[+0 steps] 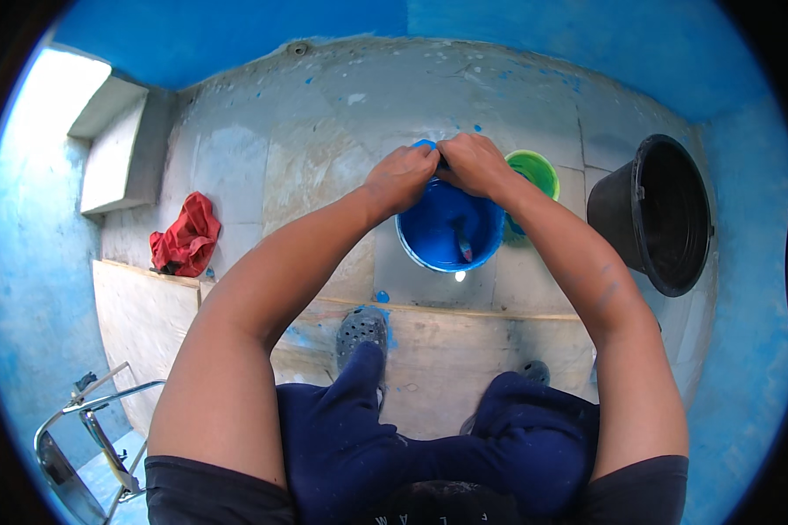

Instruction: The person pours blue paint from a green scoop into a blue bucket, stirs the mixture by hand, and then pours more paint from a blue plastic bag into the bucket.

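Observation:
My left hand (401,175) and my right hand (471,164) meet over the back rim of a bucket of blue paint (433,219), both with fingers closed around a small blue thing (425,143) that they mostly hide; I cannot make out what it is. A brush-like tool (464,245) lies in the paint. A green bucket (534,166) stands just behind my right wrist, partly hidden by it.
A large black bucket (613,219) lies to the right. A red cloth (186,232) is at the left by wooden boards (144,319), below a pale ledge (114,153). A chrome frame (96,437) stands at lower left. Blue walls (543,61) surround the paint-spattered floor.

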Demonstrator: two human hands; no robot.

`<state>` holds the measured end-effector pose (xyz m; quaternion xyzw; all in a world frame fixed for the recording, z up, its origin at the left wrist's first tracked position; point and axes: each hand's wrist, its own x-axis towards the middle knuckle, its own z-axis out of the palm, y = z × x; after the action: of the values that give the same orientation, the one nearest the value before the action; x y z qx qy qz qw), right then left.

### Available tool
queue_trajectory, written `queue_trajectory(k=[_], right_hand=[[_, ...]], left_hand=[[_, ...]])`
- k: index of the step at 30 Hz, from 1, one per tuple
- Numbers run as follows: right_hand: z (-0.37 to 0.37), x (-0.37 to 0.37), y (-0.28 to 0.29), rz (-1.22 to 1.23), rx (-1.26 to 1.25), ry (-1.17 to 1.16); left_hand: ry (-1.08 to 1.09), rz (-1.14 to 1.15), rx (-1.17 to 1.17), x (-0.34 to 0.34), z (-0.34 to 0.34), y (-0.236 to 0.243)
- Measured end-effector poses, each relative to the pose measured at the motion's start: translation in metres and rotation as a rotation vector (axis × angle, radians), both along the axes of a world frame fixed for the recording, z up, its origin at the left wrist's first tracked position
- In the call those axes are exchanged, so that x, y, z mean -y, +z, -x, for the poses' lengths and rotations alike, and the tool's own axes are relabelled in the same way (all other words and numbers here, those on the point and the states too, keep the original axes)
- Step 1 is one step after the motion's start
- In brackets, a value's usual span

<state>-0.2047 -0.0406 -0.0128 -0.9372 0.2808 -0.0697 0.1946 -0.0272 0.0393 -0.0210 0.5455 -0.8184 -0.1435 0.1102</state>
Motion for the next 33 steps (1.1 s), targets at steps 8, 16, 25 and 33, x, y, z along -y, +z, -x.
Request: queue_trajectory(k=[8,16,25,33], right_hand=[[-0.004,-0.008,-0.002,0.085,-0.009,-0.076],[-0.004,-0.015,-0.009,0.181,0.022,-0.127],[-0.004,-0.016,-0.020,0.188,0.027,-0.111],[0.000,-0.018,-0.029,0.184,0.047,-0.106]], left_hand=[[0.003,-0.027,0.044,0.000,0.001,0.003],[-0.060,-0.121,-0.123,-0.001,-0.015,0.019],[-0.139,-0.123,-0.215,-0.005,-0.026,0.014],[-0.105,-0.311,-0.166,0.007,-0.036,0.010]])
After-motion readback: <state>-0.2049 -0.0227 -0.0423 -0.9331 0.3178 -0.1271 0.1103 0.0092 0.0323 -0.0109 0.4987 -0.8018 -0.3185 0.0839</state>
